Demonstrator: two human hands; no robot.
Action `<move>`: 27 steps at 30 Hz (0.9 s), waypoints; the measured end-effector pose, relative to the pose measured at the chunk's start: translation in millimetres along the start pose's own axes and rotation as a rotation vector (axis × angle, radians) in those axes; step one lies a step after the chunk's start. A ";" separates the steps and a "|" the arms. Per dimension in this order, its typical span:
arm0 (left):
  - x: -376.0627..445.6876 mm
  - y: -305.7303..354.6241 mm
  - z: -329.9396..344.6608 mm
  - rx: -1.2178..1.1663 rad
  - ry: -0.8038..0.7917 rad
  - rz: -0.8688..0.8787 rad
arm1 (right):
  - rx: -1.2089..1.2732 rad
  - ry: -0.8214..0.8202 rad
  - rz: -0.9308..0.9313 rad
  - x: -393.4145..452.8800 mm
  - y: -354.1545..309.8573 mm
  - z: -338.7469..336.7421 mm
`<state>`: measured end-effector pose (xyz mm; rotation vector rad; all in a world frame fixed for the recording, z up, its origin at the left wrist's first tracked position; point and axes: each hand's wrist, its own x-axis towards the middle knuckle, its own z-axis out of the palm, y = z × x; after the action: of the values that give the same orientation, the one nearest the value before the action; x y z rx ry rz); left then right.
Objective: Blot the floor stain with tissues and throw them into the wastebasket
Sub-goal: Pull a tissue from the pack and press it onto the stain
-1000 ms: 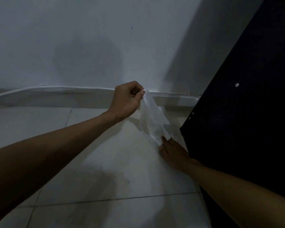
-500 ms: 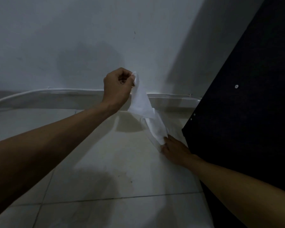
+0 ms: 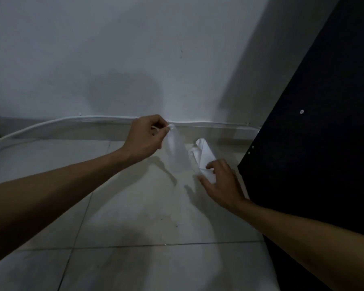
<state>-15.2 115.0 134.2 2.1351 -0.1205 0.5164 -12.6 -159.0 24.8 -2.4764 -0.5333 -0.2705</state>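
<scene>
A blurred tissue [image 3: 174, 148] was pinched in the left hand [image 3: 144, 136]. Another tissue [image 3: 204, 154] on the floor [image 3: 135, 206] was touched by the spread, unclenched right hand [image 3: 223, 183].

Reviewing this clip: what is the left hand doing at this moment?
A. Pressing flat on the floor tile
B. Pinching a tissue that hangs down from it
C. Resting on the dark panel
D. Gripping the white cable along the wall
B. The left hand is raised off the floor, its fingers closed on the top of a blurred white tissue hanging below it.
</scene>
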 end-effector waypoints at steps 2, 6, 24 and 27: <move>-9.5 1.4 -4.0 0.000 -0.050 -0.011 | 0.178 0.017 0.018 -1.2 -31.5 -5.6; -24.8 8.3 -11.4 -0.052 -0.113 -0.048 | 0.234 -0.044 -0.005 -1.9 -86.6 -5.8; -68.2 22.1 -84.4 0.205 -0.117 -0.040 | 0.339 0.016 -0.078 24.1 -147.5 -24.2; -69.1 23.1 -88.8 0.281 -0.112 -0.018 | 0.313 -0.023 -0.121 30.1 -155.9 -24.6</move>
<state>-112.4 165.7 168.3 2.4377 -0.0952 0.4230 -54.6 -47.3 132.4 -2.1505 -0.6814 -0.1894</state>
